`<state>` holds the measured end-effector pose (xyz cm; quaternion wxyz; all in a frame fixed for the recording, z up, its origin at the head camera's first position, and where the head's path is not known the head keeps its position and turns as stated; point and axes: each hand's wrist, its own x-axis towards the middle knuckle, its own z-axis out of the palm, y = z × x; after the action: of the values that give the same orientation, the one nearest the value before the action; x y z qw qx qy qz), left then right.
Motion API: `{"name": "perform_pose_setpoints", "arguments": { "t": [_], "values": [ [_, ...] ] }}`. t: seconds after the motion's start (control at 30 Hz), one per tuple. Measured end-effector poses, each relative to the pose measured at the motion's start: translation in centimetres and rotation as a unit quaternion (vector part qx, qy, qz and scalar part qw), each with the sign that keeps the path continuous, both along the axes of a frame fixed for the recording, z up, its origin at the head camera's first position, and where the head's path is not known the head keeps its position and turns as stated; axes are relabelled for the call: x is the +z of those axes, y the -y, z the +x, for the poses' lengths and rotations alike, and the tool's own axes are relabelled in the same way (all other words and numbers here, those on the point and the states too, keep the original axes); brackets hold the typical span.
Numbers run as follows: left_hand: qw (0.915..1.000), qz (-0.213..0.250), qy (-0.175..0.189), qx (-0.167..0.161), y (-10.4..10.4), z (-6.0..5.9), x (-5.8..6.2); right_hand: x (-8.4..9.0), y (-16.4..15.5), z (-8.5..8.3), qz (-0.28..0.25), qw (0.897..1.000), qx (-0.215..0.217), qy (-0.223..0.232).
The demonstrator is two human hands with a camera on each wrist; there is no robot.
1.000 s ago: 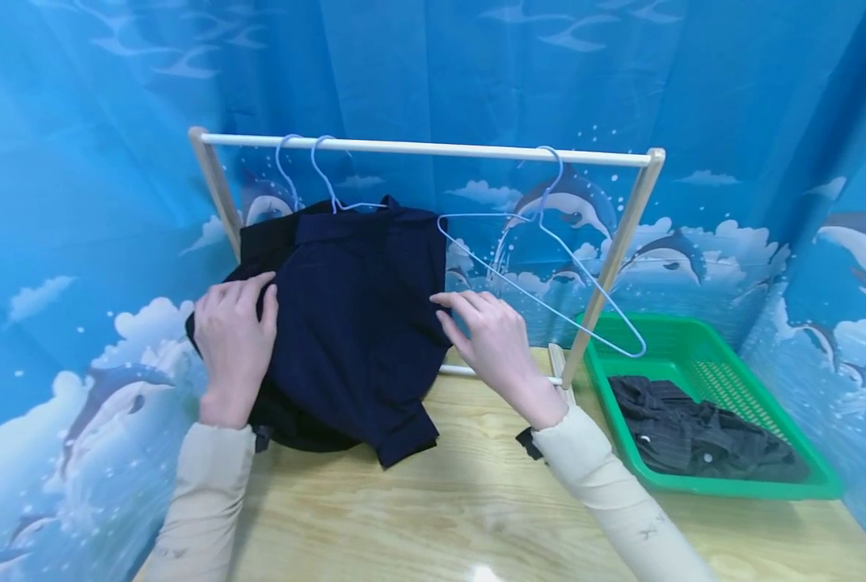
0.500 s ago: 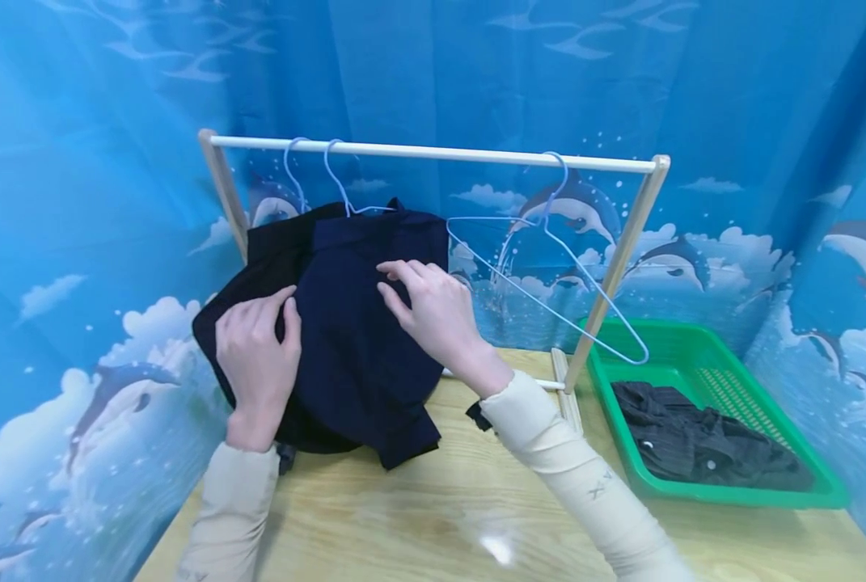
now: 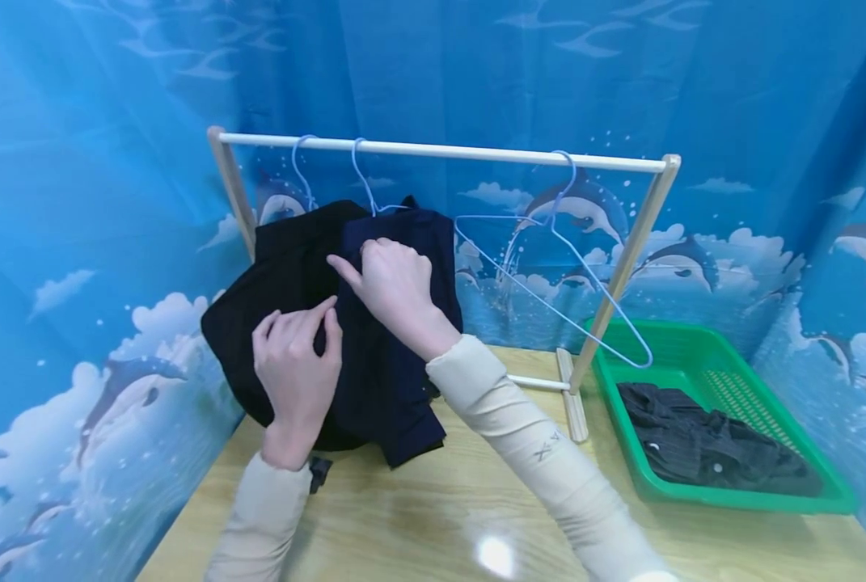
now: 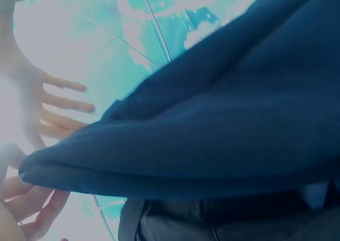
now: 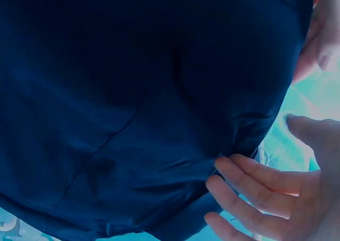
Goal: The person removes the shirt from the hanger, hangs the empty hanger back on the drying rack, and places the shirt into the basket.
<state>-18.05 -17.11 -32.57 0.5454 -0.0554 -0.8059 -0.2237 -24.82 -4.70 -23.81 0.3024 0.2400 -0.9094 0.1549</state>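
One navy garment (image 3: 399, 392), hung; left hand (image 3: 297, 360), fingers pinching its edge; right hand (image 3: 396, 283), thumb and fingers apart, touching cloth. Apparent step: straightening. Next move seemingly calls for even draping.

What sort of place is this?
Probably a small curtained booth set up for handling clothes: dolphin-print curtains at the back and sides, a clothes rack with dark garments hanging on it, and a green basket holding clothing.

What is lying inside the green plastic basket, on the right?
Inside the green plastic basket lies a crumpled dark-grey striped garment. Whatever is beneath it is covered and cannot be seen.
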Motion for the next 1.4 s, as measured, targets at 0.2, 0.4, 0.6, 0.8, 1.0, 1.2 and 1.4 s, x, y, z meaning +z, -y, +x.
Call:
{"name": "perform_pose_setpoints", "arguments": {
  "t": [0.2,0.4,0.6,0.8,1.0,1.2,1.4],
  "values": [
    [0.9997,0.013,0.006,-0.019,-0.9,-0.1,0.0,0.0,0.5,-0.6,-0.008,0.999,-0.012,0.045],
    [0.9994,-0.001,0.01,-0.033,-1.2,-0.2,0.0,-0.6,0.1,-0.9,-0.056,0.997,-0.01,0.045],
    [0.9949,-0.051,0.019,-0.085,-1.4,-0.3,0.0,-1.3,-0.9,-0.9,-0.114,0.993,-0.007,0.03],
    [0.9913,-0.067,0.016,-0.113,-1.4,-0.3,-0.2,-1.8,-2.1,-0.5,-0.147,0.989,0.002,0.01],
    [0.9929,-0.046,-0.008,-0.11,-1.0,-0.8,-0.3,-1.0,-4.2,0.0,-0.168,0.985,0.034,-0.029],
    [0.9947,-0.013,-0.012,-0.101,-0.1,-1.4,-0.1,-1.0,-7.1,0.8,-0.175,0.981,0.072,-0.033],
    [0.9958,-0.015,0.019,-0.089,0.7,-2.2,0.1,-2.3,-10.7,1.6,-0.177,0.978,0.107,-0.035]
  ]
}}
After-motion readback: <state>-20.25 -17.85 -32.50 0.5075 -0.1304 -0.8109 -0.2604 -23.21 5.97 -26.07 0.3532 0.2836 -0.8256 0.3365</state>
